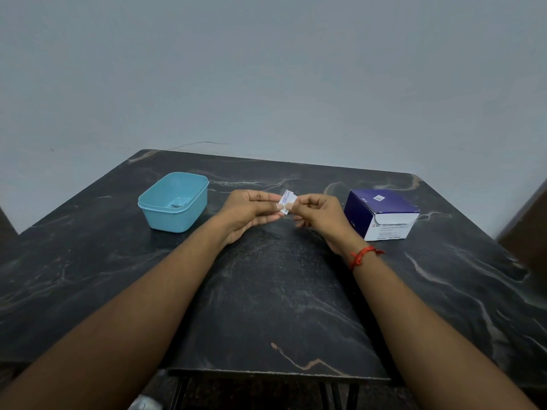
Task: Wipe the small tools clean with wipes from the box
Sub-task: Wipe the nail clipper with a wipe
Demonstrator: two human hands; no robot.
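Wipe packet pinched between left hand and right hand (above the table).

Head camera, wide-angle, looks forward-down over table, hands near.

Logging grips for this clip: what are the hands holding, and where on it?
A small wipe packet, pinched by both hands: left hand on its left edge, right hand on its right edge.

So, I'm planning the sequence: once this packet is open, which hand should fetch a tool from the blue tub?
Probably left. Both hands pinch the packet, but the left hand is nearer the blue tub; the right hand sits by the wipe box and would cross over.
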